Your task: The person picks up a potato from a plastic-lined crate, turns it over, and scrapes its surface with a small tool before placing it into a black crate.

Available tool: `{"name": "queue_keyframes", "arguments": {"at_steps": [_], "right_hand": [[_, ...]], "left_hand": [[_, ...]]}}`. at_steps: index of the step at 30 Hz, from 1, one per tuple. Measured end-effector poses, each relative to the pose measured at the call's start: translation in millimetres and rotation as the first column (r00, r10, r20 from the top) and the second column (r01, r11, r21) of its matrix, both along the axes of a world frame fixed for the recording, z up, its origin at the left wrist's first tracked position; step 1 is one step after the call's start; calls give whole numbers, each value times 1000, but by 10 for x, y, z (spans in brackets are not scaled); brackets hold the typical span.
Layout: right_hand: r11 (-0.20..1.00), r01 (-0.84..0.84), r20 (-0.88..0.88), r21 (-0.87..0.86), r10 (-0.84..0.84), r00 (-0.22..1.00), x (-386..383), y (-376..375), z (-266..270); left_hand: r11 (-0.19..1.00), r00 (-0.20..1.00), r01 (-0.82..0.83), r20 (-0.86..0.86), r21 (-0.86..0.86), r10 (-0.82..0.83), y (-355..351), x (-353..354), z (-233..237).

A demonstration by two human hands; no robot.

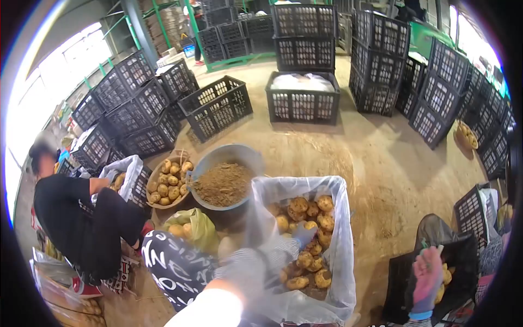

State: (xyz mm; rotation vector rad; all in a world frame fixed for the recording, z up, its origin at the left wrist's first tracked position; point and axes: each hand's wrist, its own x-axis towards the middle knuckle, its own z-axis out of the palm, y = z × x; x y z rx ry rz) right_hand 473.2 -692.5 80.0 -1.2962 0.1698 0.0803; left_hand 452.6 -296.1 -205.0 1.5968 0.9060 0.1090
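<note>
My left hand [304, 234], in a grey-blue glove below a striped sleeve, reaches into a black crate lined with a clear plastic bag [340, 240]. Its fingers curl against a potato [310, 224] among several others in the crate. The forearm is blurred and overexposed. At the lower right, my right hand [427, 272], in a grey glove with a pink palm and a blue cuff, is raised with its fingers extended. It is over a black container [400, 283] with several potatoes [445, 275].
A grey-blue tub [248, 155] of brown soil and a basket of potatoes [150, 188] stand ahead, near a green sack [204, 231]. A person in black [65, 218] crouches at left beside another lined crate [128, 163]. Stacked black crates [376, 60] line the back and sides.
</note>
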Motion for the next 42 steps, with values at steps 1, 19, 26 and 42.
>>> {"name": "queue_keyframes", "arguments": {"at_steps": [1,19,26,42], "right_hand": [[989,-12,-38,-149,6,999,-82,232,48],[676,-689,66,-263,725,686,-1337,1330,-750],[669,-739,-41,74,743,668,-1586,1462,-391],[697,-682,-9,222,701,714,-1310,1469,-309]], "left_hand": [[976,999,11,-28,-219,-18,-58,-108,319],[681,666,708,144,188,-732,-799,-1669,2311],[743,721,660,372,-110,-585,-655,-1822,1976],[738,730,607,574,-295,-372,-520,-1620,2383]]}}
